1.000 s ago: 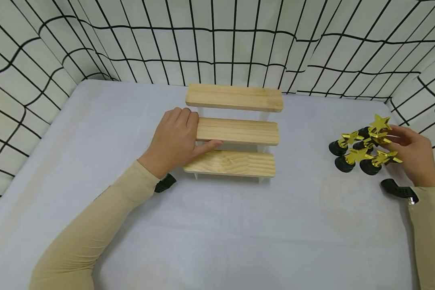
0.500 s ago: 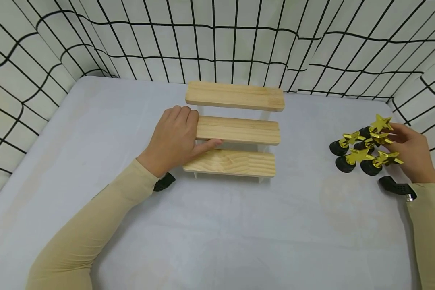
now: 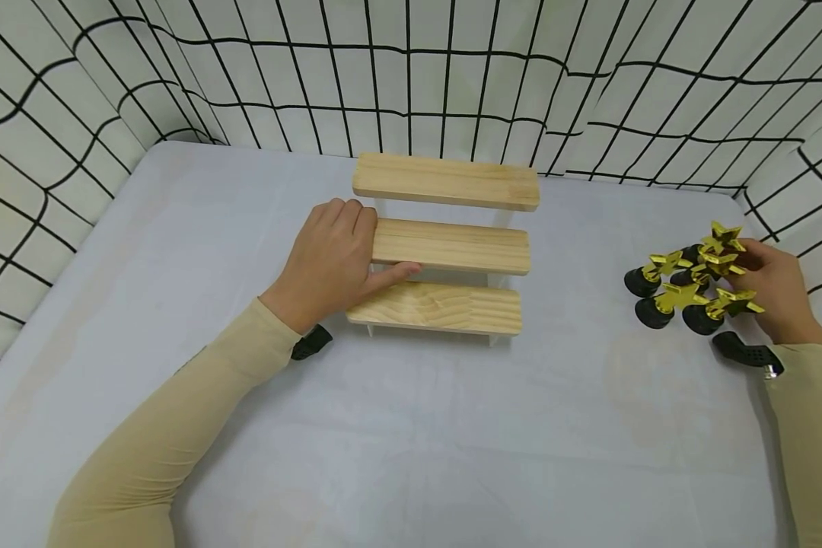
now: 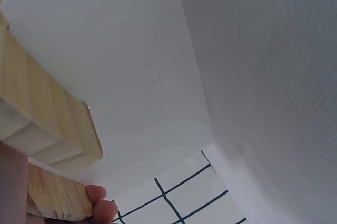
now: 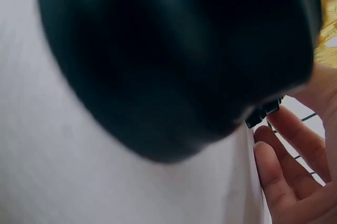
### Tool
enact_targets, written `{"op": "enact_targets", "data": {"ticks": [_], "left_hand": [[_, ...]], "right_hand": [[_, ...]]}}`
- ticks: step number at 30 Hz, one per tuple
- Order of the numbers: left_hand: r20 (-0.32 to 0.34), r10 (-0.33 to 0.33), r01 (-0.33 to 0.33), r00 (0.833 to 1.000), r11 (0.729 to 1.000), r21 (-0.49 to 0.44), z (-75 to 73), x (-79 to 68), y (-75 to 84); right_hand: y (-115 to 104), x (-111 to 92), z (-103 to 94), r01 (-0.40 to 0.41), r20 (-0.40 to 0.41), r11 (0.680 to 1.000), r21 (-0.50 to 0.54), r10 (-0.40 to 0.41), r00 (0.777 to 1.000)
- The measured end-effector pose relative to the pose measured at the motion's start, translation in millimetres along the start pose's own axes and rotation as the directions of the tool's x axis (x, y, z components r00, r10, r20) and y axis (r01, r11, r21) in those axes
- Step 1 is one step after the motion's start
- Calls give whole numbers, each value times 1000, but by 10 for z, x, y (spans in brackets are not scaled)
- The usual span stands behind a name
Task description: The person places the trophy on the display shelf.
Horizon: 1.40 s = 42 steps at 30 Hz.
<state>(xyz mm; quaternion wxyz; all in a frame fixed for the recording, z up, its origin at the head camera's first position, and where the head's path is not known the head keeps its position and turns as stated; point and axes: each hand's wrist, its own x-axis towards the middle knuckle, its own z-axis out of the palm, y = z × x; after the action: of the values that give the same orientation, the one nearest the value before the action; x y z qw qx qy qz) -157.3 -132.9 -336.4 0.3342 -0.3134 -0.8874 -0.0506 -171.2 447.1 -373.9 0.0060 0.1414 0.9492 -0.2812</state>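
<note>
A three-tier wooden display stand [image 3: 450,247] with pale supports rests on the white surface. My left hand [image 3: 332,255] grips the left end of its middle board, thumb along the front edge. In the left wrist view, the fingertips [image 4: 102,208] curl past a board's end. At the right is a group of gold star trophies [image 3: 678,298] on round black bases. My right hand [image 3: 777,285] pinches the rearmost star trophy [image 3: 721,237]; the star partly hides its fingertips. A blurred black base [image 5: 174,61] fills much of the right wrist view, with curled fingers [image 5: 279,176] behind it.
A black wire grid fence [image 3: 425,84] encloses the back and sides. White cloth [image 3: 411,441] covers the surface. Black wrist-worn devices [image 3: 747,352] stick out below both hands. Other trophies stand close around the right hand's fingers.
The right hand has shifted slightly left and closer in on the rearmost trophy, whose star has tilted a little. The left hand and the stand keep their places; the head view has shifted slightly.
</note>
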Motion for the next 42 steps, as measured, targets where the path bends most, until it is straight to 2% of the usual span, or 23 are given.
{"op": "enact_targets", "data": {"ticks": [11,20,30,35,39,42], "left_hand": [[-18,1,-2,1000,1000,-1,37,13,21],[-6,5,-5,1000,1000,-6,45,19,31],[-4,7,-7,1000,1000,-10,43,33,31],[3,6,-6,1000,1000,-14,34,30,29],[4,5,-5,1000,1000,-19,25,21,23],[-12,5,-5,1000,1000,-22,22,14,13]], "right_hand": [[63,-78,-10,-30,-3,999,11,30,1000],[124,-151,-55,-35,-18,999,28,35,999],[261,-151,-100,-74,-6,996,51,75,997],[307,-161,-72,-39,-29,989,146,44,999],[297,-185,-28,-2,-62,959,283,20,998],[265,-200,1,10,-76,941,337,17,997]]}}
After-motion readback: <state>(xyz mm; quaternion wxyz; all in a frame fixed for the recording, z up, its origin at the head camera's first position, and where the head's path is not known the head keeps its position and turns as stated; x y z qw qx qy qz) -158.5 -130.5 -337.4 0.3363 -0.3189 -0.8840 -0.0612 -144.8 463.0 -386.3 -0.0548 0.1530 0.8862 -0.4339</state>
